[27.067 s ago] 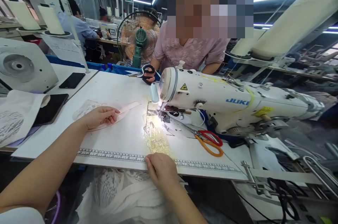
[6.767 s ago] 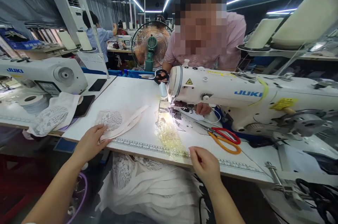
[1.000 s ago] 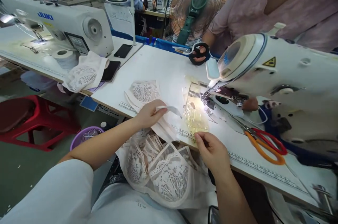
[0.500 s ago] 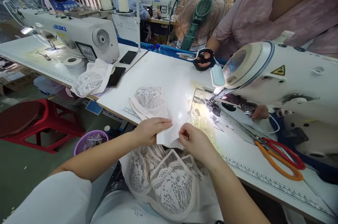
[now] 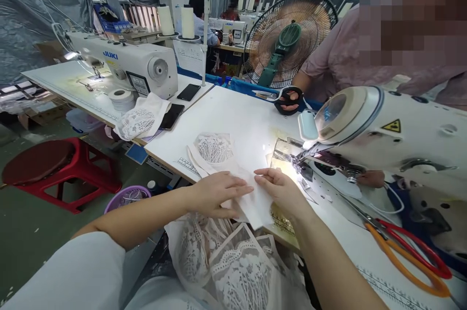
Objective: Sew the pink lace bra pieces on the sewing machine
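A white fabric piece (image 5: pixel 257 205) lies over the front edge of the sewing table, its lower corner hanging toward my lap. My left hand (image 5: pixel 219 194) rests over it, fingers stretched out and the thumb apart. At the cloth's right side is my right hand (image 5: pixel 282 193), with thumb and index fingertips together at the fabric. Just behind is a white lace bra cup (image 5: pixel 215 148), lying flat on the table. In my lap sits a pile of cream lace bra pieces (image 5: pixel 241 271), partly hidden by my forearms.
A sewing machine (image 5: pixel 394 130) with a lit needle area stands at right, beside orange-and-red-handled scissors (image 5: pixel 408 256). Across the table, another person's hand (image 5: pixel 290 100) holds black-handled scissors. A second sewing machine (image 5: pixel 124 59), phones (image 5: pixel 171 116) and a red stool (image 5: pixel 62 164) are at left.
My left fingers have spread out over the fabric, and my right hand has shifted slightly to the right. The fabric now hangs lower between them. The camera view has tilted up.
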A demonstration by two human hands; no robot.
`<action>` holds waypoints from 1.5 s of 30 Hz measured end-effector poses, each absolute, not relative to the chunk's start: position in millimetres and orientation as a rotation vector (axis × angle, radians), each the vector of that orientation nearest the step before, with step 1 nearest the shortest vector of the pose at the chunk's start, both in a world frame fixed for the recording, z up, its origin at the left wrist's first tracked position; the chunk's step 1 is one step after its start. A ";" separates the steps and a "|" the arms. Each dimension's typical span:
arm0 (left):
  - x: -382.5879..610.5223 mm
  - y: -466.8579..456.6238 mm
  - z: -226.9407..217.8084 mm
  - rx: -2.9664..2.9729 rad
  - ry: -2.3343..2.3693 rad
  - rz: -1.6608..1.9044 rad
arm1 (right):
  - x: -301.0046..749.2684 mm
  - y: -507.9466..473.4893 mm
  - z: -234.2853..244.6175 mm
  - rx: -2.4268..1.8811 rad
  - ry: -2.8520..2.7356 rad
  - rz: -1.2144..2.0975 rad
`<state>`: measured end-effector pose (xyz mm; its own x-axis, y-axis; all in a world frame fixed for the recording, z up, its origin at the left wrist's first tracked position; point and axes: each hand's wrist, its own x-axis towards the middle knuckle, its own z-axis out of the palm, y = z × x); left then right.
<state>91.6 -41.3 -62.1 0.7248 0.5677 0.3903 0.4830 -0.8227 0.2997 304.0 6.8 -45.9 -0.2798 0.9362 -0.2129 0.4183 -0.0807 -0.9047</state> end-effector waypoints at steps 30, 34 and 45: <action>131.1 15.2 -53.7 2.807 1.232 -0.087 | 352.2 -2.5 -66.0 -1.310 -2.399 0.170; 124.0 17.2 -57.3 2.847 1.243 -0.067 | 357.6 -8.8 -65.4 -1.299 -2.429 0.158; 117.5 46.7 -54.3 2.858 1.290 -0.224 | 362.6 -6.2 -63.4 -1.376 -2.357 0.185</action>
